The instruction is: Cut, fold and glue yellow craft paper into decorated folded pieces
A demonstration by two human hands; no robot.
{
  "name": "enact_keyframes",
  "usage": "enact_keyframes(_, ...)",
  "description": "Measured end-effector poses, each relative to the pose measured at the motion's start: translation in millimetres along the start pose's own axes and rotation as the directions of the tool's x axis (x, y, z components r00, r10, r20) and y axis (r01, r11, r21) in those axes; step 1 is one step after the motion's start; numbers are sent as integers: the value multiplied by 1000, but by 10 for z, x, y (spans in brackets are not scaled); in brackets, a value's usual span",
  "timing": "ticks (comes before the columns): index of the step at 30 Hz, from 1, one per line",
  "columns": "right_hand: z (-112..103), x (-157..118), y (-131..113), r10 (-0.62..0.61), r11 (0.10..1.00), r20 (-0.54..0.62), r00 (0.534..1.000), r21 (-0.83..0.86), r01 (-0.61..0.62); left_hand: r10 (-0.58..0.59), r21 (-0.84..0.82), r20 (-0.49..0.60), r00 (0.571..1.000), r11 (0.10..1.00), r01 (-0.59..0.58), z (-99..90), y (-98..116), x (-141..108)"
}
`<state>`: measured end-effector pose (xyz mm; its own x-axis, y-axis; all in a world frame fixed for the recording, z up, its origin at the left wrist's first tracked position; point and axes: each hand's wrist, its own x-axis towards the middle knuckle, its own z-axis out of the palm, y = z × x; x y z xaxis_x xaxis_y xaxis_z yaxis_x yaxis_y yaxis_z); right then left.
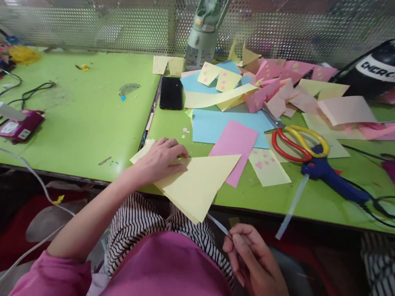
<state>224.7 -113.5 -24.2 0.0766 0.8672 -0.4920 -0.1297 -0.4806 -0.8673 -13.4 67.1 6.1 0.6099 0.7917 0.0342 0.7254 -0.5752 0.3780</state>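
Observation:
Pale yellow paper [197, 179] lies over the front edge of the green table, one corner jutting out above my lap. My left hand [162, 160], with a ring on one finger, rests on its left part, fingers pressed together. In front of the table, my right hand [247, 252] pinches a thin, pale, pointed blade or strip [219, 225] whose tip is by the paper's lower corner. Under the yellow paper's right side sits a pink sheet [235, 145]. To its right is a pale yellow piece with pink dots [270, 171].
Scissors with red and yellow handles [300, 144] and a blue glue gun [337, 179] lie at the right. Behind are a phone [171, 93], a blue sheet [207, 126], a green bottle [202, 40] and piled paper cuttings. A purple power block [20, 125] sits left.

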Motion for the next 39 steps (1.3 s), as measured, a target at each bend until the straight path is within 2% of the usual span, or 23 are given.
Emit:
enact_keyframes(5, 40, -14, -39, -34, 997, -7, 999, -68, 33, -6, 9, -7, 1000, 1000, 6, 5, 11, -10)
enact_keyframes(12, -30, -33, 6, 7, 1000, 11, 1000, -3, -7, -13, 16, -23, 1000, 1000, 13, 19, 17, -18)
enact_keyframes(16, -29, -81, -3, 10, 1000, -18, 1000, 18, -10, -15, 13, -23, 1000, 1000, 15, 22, 15, -21)
enact_keyframes(22, 3, -96, -18, -99, 989, -57, 993, -120, 92, -6, -2, -37, 999, 1000, 6, 36, -2, -26)
enact_keyframes(25, 5, -113, -27, -105, 982, -50, 993, -165, 95, -6, -9, -42, 999, 1000, 6, 46, -17, -23)
enact_keyframes(33, 169, -33, -80, -81, 987, -1, 997, -137, 80, 2, 23, -42, 999, 1000, -1, 20, 35, -88)
enact_keyframes(39, 205, 75, -72, -114, 961, 31, 993, -251, 118, -122, 108, 3, 993, 987, 121, -54, 73, -40)
